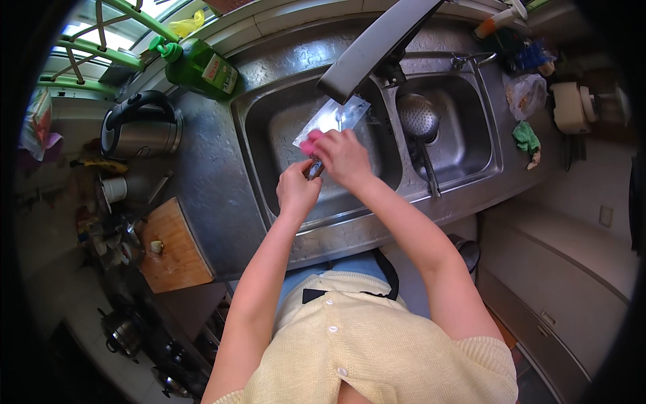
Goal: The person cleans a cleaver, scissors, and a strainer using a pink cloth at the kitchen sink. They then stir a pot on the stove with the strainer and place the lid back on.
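Note:
My left hand [299, 191] grips the handle of a broad-bladed kitchen cleaver [333, 118] above the larger basin [262, 136] of a steel sink. The shiny blade points away from me, its far end under the spout of the faucet [376, 50]. In my right hand [344, 156] is a pink sponge or cloth [310, 142], pressed against the blade near the handle. My right fingers cover part of the pink piece and of the blade. Whether water is running from the spout is hard to tell.
A perforated skimmer [420, 118] rests in the smaller basin, its handle over the front rim. On the left stand a green pump bottle [202, 68], an electric kettle [141, 126] and a wooden cutting board [174, 252]. A green cloth [526, 137] and plastic bag [527, 96] lie right.

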`<action>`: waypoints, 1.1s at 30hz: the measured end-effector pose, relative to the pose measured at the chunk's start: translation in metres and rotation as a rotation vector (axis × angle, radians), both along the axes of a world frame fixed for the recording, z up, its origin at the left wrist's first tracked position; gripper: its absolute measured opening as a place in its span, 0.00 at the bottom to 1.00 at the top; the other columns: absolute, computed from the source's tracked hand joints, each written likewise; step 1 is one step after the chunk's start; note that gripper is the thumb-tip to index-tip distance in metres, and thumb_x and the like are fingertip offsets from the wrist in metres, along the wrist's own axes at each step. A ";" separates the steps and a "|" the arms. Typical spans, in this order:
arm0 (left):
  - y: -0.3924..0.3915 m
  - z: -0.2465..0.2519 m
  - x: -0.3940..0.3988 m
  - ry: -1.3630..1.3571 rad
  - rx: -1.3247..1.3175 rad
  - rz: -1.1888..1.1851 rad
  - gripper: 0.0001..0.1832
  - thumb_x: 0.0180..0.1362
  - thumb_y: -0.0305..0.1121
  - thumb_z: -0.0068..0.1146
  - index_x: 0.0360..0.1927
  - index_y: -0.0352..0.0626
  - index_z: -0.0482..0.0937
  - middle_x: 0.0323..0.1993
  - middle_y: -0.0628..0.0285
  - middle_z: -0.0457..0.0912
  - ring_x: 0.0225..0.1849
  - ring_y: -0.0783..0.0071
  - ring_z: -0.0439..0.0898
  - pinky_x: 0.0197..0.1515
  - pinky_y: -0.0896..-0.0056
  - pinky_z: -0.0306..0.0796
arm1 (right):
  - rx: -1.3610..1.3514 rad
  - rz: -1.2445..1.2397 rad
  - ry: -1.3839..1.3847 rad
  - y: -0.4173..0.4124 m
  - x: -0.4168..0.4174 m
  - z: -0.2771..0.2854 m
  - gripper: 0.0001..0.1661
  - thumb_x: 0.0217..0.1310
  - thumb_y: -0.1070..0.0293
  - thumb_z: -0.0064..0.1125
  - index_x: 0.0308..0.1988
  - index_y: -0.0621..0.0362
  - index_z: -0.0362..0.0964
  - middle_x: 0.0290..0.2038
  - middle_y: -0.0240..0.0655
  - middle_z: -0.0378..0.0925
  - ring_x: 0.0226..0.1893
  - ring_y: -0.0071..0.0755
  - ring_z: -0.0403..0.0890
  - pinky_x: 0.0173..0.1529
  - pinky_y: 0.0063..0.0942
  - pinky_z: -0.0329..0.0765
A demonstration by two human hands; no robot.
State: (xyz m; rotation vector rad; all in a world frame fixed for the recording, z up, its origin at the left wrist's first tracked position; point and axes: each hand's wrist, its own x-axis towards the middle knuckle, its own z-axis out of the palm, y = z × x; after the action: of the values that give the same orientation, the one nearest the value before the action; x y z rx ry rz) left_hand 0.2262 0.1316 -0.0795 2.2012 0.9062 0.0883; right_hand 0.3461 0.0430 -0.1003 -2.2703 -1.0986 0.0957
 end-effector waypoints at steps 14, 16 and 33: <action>0.007 -0.030 0.079 -0.309 -1.757 0.591 0.16 0.68 0.46 0.43 0.41 0.43 0.73 0.33 0.60 0.79 0.30 0.71 0.79 0.28 0.74 0.75 | 0.649 -0.243 1.466 0.022 0.038 0.054 0.17 0.66 0.58 0.53 0.36 0.63 0.73 0.36 0.39 0.81 0.28 0.31 0.79 0.38 0.27 0.77; -0.003 0.005 0.095 -0.367 -1.782 0.653 0.13 0.66 0.46 0.46 0.40 0.49 0.75 0.38 0.63 0.81 0.40 0.71 0.81 0.41 0.66 0.78 | 0.533 -0.124 1.319 0.010 0.033 0.056 0.17 0.61 0.57 0.60 0.34 0.63 0.73 0.36 0.40 0.80 0.31 0.35 0.80 0.42 0.28 0.76; 0.019 0.028 0.158 -0.324 -1.871 0.722 0.08 0.60 0.33 0.47 0.30 0.39 0.68 0.28 0.57 0.75 0.40 0.57 0.77 0.54 0.45 0.62 | 0.973 -0.565 1.269 -0.042 0.093 0.040 0.13 0.65 0.65 0.52 0.43 0.64 0.72 0.39 0.40 0.79 0.35 0.33 0.82 0.39 0.30 0.80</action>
State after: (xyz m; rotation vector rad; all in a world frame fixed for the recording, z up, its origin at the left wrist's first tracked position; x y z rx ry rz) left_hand 0.3839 0.1509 -0.0518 0.1047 0.8720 -0.0625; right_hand 0.4392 0.0008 -0.0600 -1.1094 0.2022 0.5352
